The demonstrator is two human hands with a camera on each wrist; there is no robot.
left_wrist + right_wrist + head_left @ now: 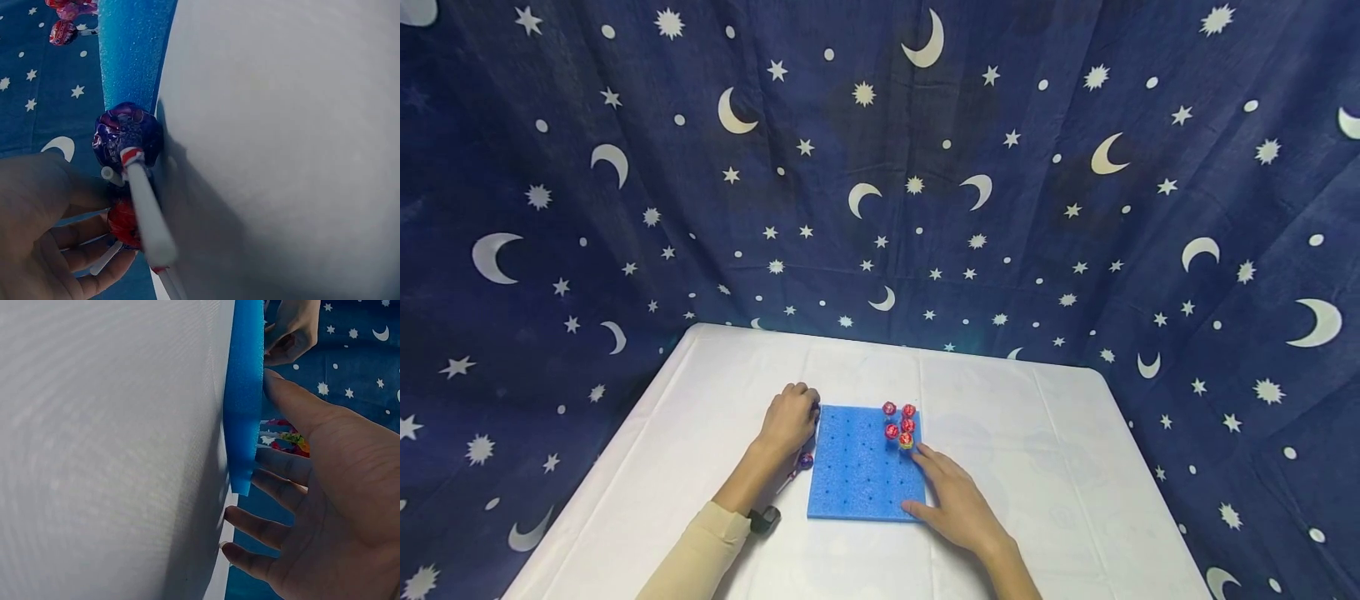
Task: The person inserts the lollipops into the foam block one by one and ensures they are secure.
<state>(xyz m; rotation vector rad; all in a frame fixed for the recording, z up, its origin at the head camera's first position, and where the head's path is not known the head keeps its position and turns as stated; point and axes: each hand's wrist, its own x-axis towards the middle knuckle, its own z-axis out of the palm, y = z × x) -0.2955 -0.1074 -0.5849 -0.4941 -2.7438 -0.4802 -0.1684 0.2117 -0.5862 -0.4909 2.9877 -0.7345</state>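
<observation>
A blue foam board (868,475) with rows of small holes lies on the table. Several red-wrapped lollipops (907,425) stand in its far right part. Beside the board's left edge, my left hand (790,418) curls its fingers at a lollipop; the left wrist view has thumb and fingers around a red lollipop (124,224), its grip partly hidden. Nearer the camera there lies a purple-wrapped lollipop (128,134), its white stick pointing at the lens. My right hand (958,500) rests at the board's right edge, fingers spread, thumb and fingertips touching or nearly touching the foam.
A white cloth covers the table (1015,467). Near my left wrist, a loose purple lollipop (806,461) lies against the board's left side. A dark blue curtain (820,167) with moons and stars hangs behind the table and along both sides.
</observation>
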